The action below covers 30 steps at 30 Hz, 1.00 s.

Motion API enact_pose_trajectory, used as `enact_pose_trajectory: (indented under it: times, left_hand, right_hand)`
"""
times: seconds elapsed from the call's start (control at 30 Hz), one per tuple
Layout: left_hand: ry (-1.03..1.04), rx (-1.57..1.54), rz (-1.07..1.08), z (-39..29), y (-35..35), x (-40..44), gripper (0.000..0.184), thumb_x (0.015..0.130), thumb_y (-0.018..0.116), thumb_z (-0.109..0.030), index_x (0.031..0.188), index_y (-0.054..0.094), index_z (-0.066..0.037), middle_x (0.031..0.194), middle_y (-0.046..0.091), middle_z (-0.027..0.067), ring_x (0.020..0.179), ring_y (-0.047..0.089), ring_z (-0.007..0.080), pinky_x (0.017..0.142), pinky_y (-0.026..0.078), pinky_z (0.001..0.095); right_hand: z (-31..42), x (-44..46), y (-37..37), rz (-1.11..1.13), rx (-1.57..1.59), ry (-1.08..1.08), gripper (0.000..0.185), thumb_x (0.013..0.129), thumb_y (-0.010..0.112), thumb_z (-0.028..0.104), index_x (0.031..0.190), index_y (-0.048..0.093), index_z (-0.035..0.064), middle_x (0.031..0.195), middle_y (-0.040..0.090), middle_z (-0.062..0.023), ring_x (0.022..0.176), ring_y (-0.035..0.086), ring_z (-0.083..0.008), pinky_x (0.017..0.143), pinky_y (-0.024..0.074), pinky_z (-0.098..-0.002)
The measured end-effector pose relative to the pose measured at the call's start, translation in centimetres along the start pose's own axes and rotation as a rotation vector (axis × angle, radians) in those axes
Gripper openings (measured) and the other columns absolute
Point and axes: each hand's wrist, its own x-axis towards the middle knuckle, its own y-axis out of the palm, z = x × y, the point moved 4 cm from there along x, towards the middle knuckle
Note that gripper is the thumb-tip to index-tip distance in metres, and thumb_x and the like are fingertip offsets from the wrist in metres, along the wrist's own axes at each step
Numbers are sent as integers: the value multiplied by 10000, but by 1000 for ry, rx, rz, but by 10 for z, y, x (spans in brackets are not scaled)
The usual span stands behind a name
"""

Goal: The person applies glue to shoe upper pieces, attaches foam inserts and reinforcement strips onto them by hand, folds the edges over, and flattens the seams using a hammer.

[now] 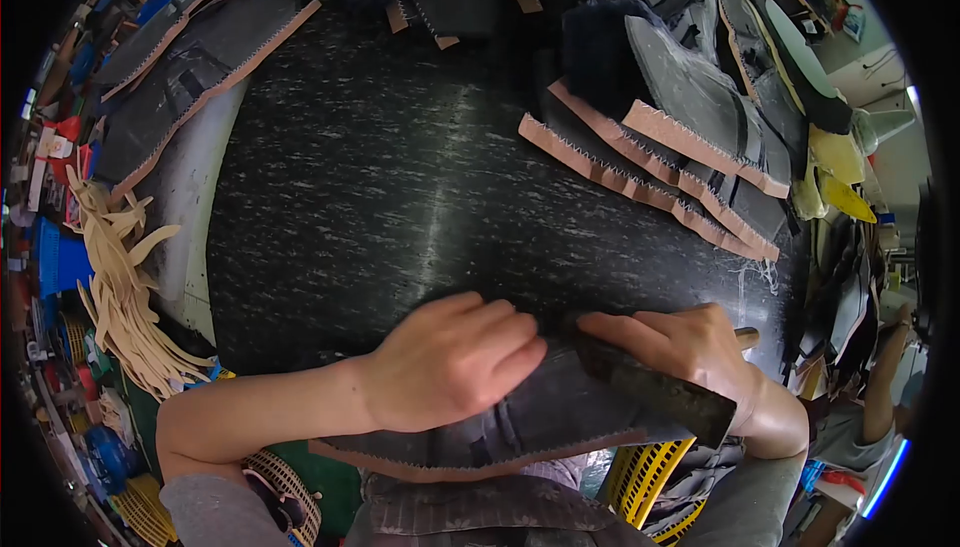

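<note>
A dark grey sheet piece (490,437) with a brown zigzag-stitched edge lies across my lap and the near table edge. My left hand (455,357) is closed at its far edge, fingers curled down on the piece. In my right hand (685,342) is a hammer (665,387) with a long, dark, worn metal head. The tip of its wooden handle shows beyond the right side of that hand. The head lies over the right part of the piece. What is under both hands' fingertips is hidden.
A black speckled work surface (340,177) stretches ahead. Similar stitched pieces are stacked at its right (700,137) and upper left (190,87). Beige strips (130,297) hang at left. A yellow basket (645,477) stands below right. Another person's arm (882,387) shows at far right.
</note>
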Motion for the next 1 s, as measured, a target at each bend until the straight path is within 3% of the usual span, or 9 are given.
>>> enact_pose_trajectory:
  times: [0.13,0.17,0.23,0.37,0.47,0.53,0.67,0.8,1.0]
  left_hand:
    - [-146,-173,-70,7,7,-8,185,716,676,-86,881,713,-11,862,624,63,693,580,190,602,470,291]
    - [-82,-95,-51,2,6,-7,162,725,663,-101,856,692,-11,849,601,64,752,579,190,615,466,290]
    - [-17,-9,-33,-7,1,-7,145,734,649,-117,831,670,-11,837,578,65,812,578,190,629,462,289]
    - [139,194,134,-19,2,-9,175,729,637,-136,851,673,-16,831,576,57,831,577,172,626,479,276]
    - [10,119,8,-7,-6,-13,176,737,647,-125,866,671,-6,838,573,62,839,586,185,634,495,288]
    - [-244,-224,36,11,-9,-19,197,710,725,-68,896,703,-7,895,645,78,768,621,206,586,535,310]
    - [-73,-63,81,-1,-9,-22,173,760,657,-73,917,665,-1,903,581,70,823,592,200,685,512,295]
    - [-42,-18,40,-2,-10,-23,243,721,713,-64,955,714,1,886,656,83,761,620,213,649,519,327]
    - [-308,-100,-38,8,-15,-33,155,748,769,-93,901,748,-96,875,666,15,785,615,179,752,450,324]
  right_hand:
    - [0,7,-10,-38,60,15,395,826,659,168,1209,641,73,665,564,-37,529,627,-197,451,484,-341]
    - [1,10,-14,-123,48,8,384,830,652,165,1203,638,76,662,560,-35,532,630,-196,452,487,-342]
    - [7,16,7,158,37,-76,376,825,657,164,1190,636,75,655,552,-20,531,633,-188,446,494,-328]
    - [14,25,-7,17,28,-97,354,822,664,165,1165,646,79,656,550,-7,508,618,-178,414,477,-314]
    - [17,18,7,92,-55,-90,358,822,665,170,1169,650,84,660,549,-14,512,621,-182,416,476,-316]
    - [12,19,4,80,-43,-109,350,825,660,163,1166,652,82,659,552,-20,516,625,-187,423,480,-324]
    - [13,23,8,66,106,-72,345,839,652,159,1176,651,86,662,567,-26,521,626,-199,436,489,-333]
    - [13,31,-2,39,119,-88,362,853,649,170,1207,648,93,666,579,-34,537,635,-211,445,494,-332]
    - [13,29,6,129,261,-40,393,862,648,241,1229,642,100,679,600,-54,554,644,-247,470,495,-365]
